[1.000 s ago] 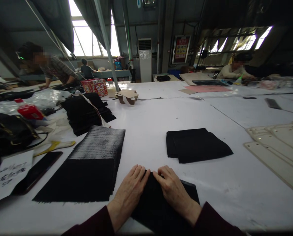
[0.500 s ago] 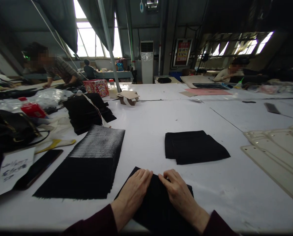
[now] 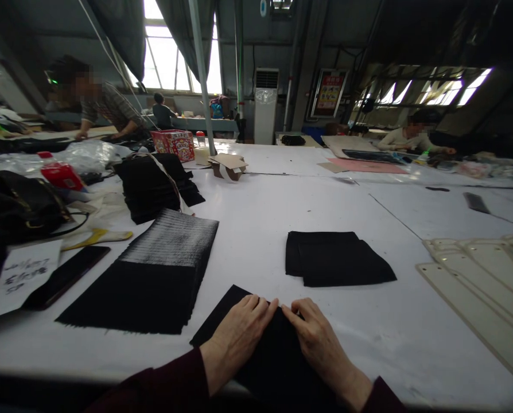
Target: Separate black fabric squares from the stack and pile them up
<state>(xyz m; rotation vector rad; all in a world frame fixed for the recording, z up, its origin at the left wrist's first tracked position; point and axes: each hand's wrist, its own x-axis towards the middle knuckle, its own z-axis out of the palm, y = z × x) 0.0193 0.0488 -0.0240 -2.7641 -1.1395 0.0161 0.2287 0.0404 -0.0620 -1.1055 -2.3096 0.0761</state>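
A piece of black fabric [image 3: 278, 361] lies at the table's near edge, part of it beneath both hands. My left hand [image 3: 241, 332] rests on it, fingers bent and pressed together at its far edge. My right hand [image 3: 321, 338] pinches the same edge, its thumb and forefinger close to the left fingertips. To the left is a fanned stack of black fabric pieces [image 3: 127, 295] with a greyish upper band. Beyond my right hand lie a couple of overlapping black fabric pieces [image 3: 342, 261], flat on the table.
A phone [image 3: 67, 278] and a handwritten paper [image 3: 28, 275] lie at the left. Behind them are a black bag [image 3: 19, 203] and a tied black bundle [image 3: 153, 186]. Pale pattern templates [image 3: 471, 298] cover the right side. Two people [image 3: 110, 109] [image 3: 415, 135] work across the tables.
The view has shifted slightly. My hands have moved a little right along the fabric's far edge and closer together, and more of the fabric's left corner shows.
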